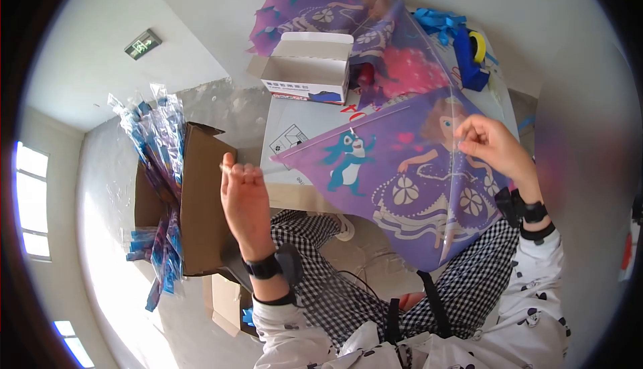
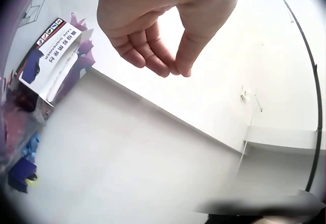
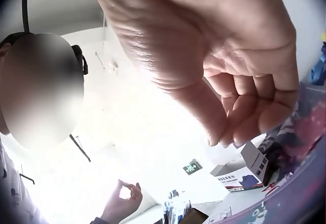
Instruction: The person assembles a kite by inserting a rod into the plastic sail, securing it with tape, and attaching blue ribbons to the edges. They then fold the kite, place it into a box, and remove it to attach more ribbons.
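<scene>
A purple kite (image 1: 402, 174) printed with a cartoon princess and a blue rabbit is held up in front of me, over my lap. My right hand (image 1: 485, 142) pinches it near its middle, at the thin upright spar. My left hand (image 1: 242, 185) is off the kite's left tip, fingers curled, pinching a thin pale rod (image 1: 264, 168) that runs towards that tip. In the left wrist view the thumb and fingers (image 2: 175, 71) are pressed together; the rod does not show there. The right wrist view shows my right hand (image 3: 229, 127) with curled fingers against the thumb.
An open white carton (image 1: 308, 67) stands on the table (image 1: 288, 128) beyond the kite, with another purple kite (image 1: 348, 20) behind it. Blue ribbon and a tape roll (image 1: 469, 47) lie at the back right. A brown cardboard box (image 1: 201, 201) at my left holds several packaged kites (image 1: 157, 148).
</scene>
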